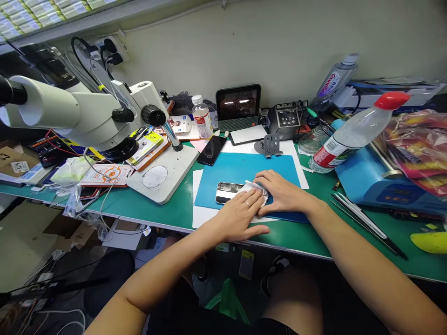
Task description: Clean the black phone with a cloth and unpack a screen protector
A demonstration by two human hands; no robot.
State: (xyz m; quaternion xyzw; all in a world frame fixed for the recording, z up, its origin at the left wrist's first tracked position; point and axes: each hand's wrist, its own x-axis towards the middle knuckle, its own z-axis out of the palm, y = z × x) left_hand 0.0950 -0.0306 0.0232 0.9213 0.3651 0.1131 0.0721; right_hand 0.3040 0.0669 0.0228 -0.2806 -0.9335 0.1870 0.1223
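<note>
A phone (226, 189) with a shiny, reflective face lies on the blue mat (237, 167), its right part hidden by my hands and a crumpled white tissue (248, 185). My left hand (237, 214), with a ring on one finger, rests flat over the tissue and phone. Its fingers are stretched out, and the thumb points right, away from the rest. At the phone's right end, my right hand (277, 191) curves around the edge, thumb on the near side and fingers on the far side. The tissue shows between both hands.
A microscope (87, 111) stands left over its pale base (167, 174). Behind the mat are a dark phone (212, 150), a small screen (238, 104) and a metal bracket (271, 145). Right are a red-capped bottle (352, 135), tweezers (366, 223) and a blue machine (377, 181).
</note>
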